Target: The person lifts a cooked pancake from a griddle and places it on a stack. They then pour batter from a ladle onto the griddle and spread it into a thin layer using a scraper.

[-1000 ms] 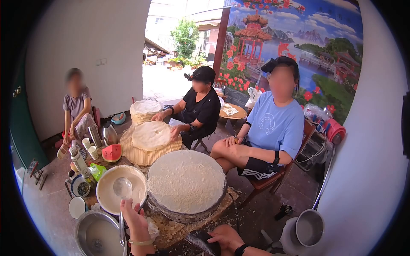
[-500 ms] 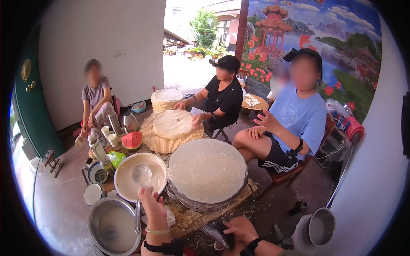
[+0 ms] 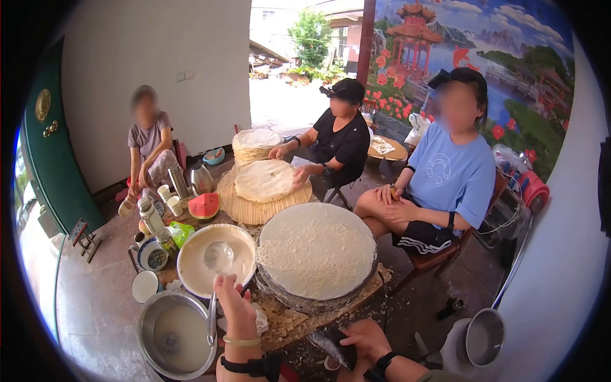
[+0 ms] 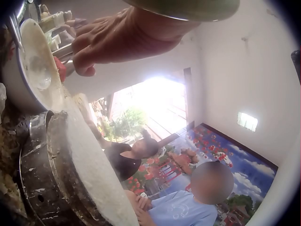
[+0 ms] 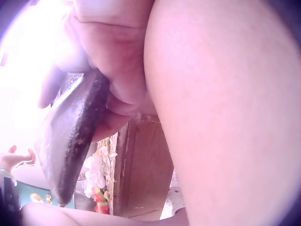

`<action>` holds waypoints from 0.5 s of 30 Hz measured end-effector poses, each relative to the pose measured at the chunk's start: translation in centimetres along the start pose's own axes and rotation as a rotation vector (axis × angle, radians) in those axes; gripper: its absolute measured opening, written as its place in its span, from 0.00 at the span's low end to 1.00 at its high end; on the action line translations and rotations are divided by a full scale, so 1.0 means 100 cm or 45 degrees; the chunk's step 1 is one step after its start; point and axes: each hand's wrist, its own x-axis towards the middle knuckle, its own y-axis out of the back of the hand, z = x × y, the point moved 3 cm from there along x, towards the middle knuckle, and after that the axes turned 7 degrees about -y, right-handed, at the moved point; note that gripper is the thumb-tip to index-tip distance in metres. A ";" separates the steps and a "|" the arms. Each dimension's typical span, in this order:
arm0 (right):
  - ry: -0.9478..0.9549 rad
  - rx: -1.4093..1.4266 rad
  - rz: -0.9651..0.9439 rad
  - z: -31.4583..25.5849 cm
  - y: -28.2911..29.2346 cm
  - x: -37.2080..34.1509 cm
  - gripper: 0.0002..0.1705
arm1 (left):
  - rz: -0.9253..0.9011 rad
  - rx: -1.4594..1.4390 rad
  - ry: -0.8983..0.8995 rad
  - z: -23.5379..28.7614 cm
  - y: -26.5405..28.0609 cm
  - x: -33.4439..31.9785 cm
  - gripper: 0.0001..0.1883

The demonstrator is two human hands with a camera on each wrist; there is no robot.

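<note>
My left hand (image 3: 235, 309) is raised beside the batter bowl (image 3: 184, 280), palm turned up, fingers loosely bent and nothing in them. A metal ladle handle (image 3: 212, 321) runs just left of it; the ladle's round bowl (image 3: 218, 256) sits in the batter. In the left wrist view the hand (image 4: 113, 40) hangs relaxed above that bowl. Low in front of me, my right hand (image 3: 368, 337) grips a dark flat scraper (image 3: 332, 346) with pale smears. The right wrist view shows the scraper (image 5: 75, 132) between thumb and fingers. Ahead stands a round griddle (image 3: 318, 251) coated with pale batter.
A steel pot (image 3: 177, 331) of cloudy liquid stands at the left. Behind are a watermelon piece (image 3: 204, 205), cups, bottles and a straw mat (image 3: 229, 197). One person in black (image 3: 344, 137) handles a flatbread (image 3: 264, 180); another in blue (image 3: 449, 172) sits at right.
The head view has swung left, so the scene sits further right. The person in blue raised a hand half a second ago and now rests it on the leg. My hands keep their poses.
</note>
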 end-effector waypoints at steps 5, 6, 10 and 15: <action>0.003 0.000 -0.006 -0.002 -0.001 0.000 0.29 | -0.006 -0.013 0.005 0.000 0.000 -0.001 0.29; 0.004 0.004 -0.007 -0.002 -0.001 0.000 0.29 | -0.004 -0.012 0.007 0.000 0.000 -0.001 0.29; 0.006 0.000 -0.008 -0.002 -0.002 0.000 0.29 | -0.007 -0.020 0.002 0.000 0.000 -0.002 0.29; 0.008 -0.005 -0.007 -0.002 -0.001 0.000 0.29 | -0.028 -0.025 0.009 0.001 -0.001 -0.004 0.29</action>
